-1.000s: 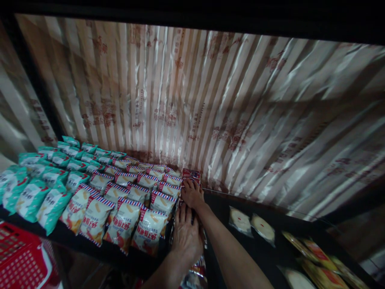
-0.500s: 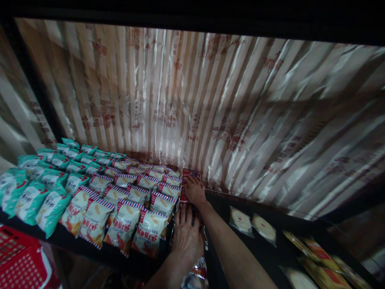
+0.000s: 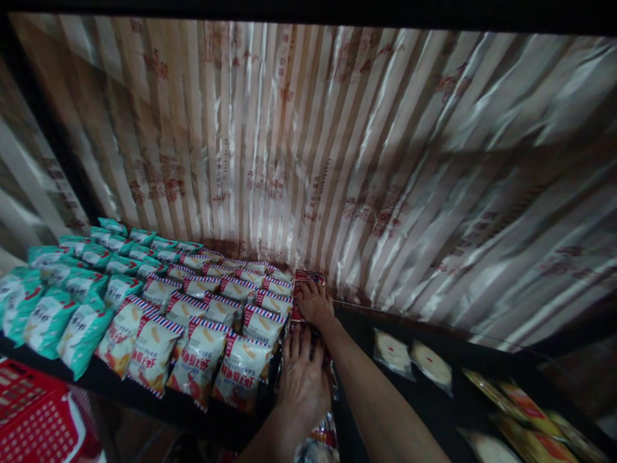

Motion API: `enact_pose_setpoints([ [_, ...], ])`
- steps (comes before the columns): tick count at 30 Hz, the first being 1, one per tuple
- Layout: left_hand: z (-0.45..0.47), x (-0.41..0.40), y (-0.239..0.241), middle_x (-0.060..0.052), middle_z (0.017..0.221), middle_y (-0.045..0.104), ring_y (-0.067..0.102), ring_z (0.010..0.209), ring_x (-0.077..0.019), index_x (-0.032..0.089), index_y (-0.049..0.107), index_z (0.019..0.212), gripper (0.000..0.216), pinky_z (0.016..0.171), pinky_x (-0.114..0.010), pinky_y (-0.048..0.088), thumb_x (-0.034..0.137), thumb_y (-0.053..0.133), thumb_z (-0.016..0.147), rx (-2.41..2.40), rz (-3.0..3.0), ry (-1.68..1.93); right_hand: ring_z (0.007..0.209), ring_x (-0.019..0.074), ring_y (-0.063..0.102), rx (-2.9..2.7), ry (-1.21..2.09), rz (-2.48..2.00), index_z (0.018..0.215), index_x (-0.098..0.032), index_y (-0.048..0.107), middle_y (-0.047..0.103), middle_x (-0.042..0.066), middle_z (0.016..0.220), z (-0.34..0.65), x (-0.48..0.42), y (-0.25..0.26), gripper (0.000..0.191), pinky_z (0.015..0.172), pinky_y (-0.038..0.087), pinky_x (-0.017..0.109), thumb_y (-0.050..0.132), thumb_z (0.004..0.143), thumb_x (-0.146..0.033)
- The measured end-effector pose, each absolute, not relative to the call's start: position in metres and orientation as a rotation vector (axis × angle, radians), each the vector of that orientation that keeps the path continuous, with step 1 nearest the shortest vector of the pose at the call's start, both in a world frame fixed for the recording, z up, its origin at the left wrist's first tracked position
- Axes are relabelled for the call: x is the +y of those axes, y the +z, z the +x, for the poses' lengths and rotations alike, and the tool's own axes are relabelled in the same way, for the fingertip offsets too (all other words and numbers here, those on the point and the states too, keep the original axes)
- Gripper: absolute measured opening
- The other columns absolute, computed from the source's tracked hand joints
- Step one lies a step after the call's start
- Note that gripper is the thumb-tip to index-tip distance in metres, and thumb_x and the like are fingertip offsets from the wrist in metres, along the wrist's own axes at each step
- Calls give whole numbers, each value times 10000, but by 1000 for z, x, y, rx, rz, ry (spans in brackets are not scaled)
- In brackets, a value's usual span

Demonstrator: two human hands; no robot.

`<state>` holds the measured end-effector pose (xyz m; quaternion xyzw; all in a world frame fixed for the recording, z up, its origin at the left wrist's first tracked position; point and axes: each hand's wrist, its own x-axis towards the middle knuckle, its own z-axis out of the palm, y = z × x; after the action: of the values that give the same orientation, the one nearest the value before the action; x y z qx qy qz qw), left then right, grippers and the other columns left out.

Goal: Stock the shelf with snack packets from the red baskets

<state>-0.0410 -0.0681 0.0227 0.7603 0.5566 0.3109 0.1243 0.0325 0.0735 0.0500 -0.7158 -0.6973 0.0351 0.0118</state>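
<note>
The right hand lies on a dark red pack at the back of the black shelf. The left hand rests just in front, on shiny packs. White bags sit to the left.

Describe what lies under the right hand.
A dark red package lies under the right hand; its far end and part of its left side show. The surface beneath the palm is covered and cannot be seen.

Dark red packets, teal and white bags, pale bags with red-and-blue striped tops, striped sheet with red prints, red basket
</note>
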Motion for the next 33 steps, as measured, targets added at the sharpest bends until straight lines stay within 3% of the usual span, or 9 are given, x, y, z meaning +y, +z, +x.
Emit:
enact_pose_setpoints([
  [18, -42, -68, 20, -55, 1409, 405, 287, 1325, -281, 254, 476, 1277, 460, 1093, -485, 265, 366, 477, 831, 1585, 2209, 920, 1368, 248, 170, -2141, 176, -2225, 1357, -274, 341, 264, 30, 1485, 34, 74, 46, 507, 1063, 169, 434, 220, 878, -389],
  [29, -43, -69, 29, -67, 1373, 445, 318, 1307, -281, 247, 501, 1251, 442, 1090, -494, 265, 331, 486, 817, 1599, 2190, 926, 1286, 277, 331, -2185, 155, -2101, 1240, -270, 507, 448, 61, 1372, 38, 79, 65, 433, 1027, 228, 475, 349, 852, -376],
  [33, -44, -70, 28, -73, 1381, 433, 300, 1315, -283, 244, 501, 1249, 440, 1092, -503, 252, 351, 479, 822, 1577, 2191, 928, 1333, 304, 237, -2126, 85, -2053, 1161, -213, 583, 377, 110, 1416, 38, 77, 68, 401, 1012, 259, 487, 351, 862, -342],
])
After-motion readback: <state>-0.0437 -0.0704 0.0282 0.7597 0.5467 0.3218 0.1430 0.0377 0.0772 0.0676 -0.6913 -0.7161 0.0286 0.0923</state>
